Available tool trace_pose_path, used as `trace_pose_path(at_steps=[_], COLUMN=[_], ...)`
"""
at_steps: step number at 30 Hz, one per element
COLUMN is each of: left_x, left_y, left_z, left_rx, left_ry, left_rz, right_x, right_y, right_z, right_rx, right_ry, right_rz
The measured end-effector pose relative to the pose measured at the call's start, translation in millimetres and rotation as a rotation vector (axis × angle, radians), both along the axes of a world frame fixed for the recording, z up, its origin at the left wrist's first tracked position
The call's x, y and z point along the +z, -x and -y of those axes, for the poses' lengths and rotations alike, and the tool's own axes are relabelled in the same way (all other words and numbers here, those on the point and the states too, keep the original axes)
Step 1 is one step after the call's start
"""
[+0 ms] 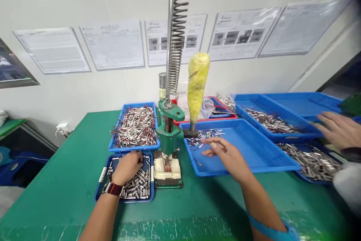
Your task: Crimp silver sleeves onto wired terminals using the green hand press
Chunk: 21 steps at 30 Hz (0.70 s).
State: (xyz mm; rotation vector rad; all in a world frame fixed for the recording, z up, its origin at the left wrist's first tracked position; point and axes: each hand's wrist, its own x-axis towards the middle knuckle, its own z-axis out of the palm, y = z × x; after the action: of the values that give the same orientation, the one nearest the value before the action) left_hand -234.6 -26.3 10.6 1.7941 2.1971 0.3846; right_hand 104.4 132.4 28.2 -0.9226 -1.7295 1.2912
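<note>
My left hand (128, 167) reaches into a small blue tray (152, 192) of short silver metal cylinders (138, 186). Its fingers are curled downward, and the fingertips, with anything in them, are hidden. My right hand (225, 154) hovers over the left part of a wide blue tray (254, 147), fingers loosely bent and apart, with nothing visible in them. Just beyond its fingertips lie small metal parts with thin wires (208, 134). Between my hands stands a green hand press (168, 139) with a yellow-wrapped lever handle (198, 83) and a pale block (167, 167) at its base.
Behind my left hand, a blue tray (156, 145) holds a heap of wired metal parts (138, 126). At right are another blue tray (306, 134) and a pile of metal cylinders (313, 160). Another person's hand (341, 128) is above them. Printed sheets (113, 45) hang on the wall.
</note>
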Motion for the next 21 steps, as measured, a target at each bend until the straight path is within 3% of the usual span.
trace_pose_path(at_steps=[2, 5, 8, 11, 15, 21], left_x=[0.1, 12.2, 31.6, 42.3, 34.7, 16.3], left_y=[-1, -9, -27, -48, -63, -66], left_z=[2, 4, 0, -11, -21, -18], left_rx=[-0.001, -0.059, -0.138, -0.102, -0.002, 0.11], left_ry=[0.0, -0.062, -0.203, -0.349, -0.421, -0.463], left_rz=[0.005, 0.124, 0.642, 1.163, 1.476, 1.648], right_x=[2.2, -2.5, -14.5, -23.5, -23.1, -24.8], right_y=[11, 35, 66, 90, 103, 107], right_z=[17, 46, 73, 92, 103, 108], right_rx=[0.003, -0.005, 0.016, 0.064, 0.103, 0.124], right_ry=[-0.009, 0.028, 0.092, 0.051, -0.074, -0.171], right_rz=[-0.036, -0.119, -0.16, -0.105, 0.083, 0.248])
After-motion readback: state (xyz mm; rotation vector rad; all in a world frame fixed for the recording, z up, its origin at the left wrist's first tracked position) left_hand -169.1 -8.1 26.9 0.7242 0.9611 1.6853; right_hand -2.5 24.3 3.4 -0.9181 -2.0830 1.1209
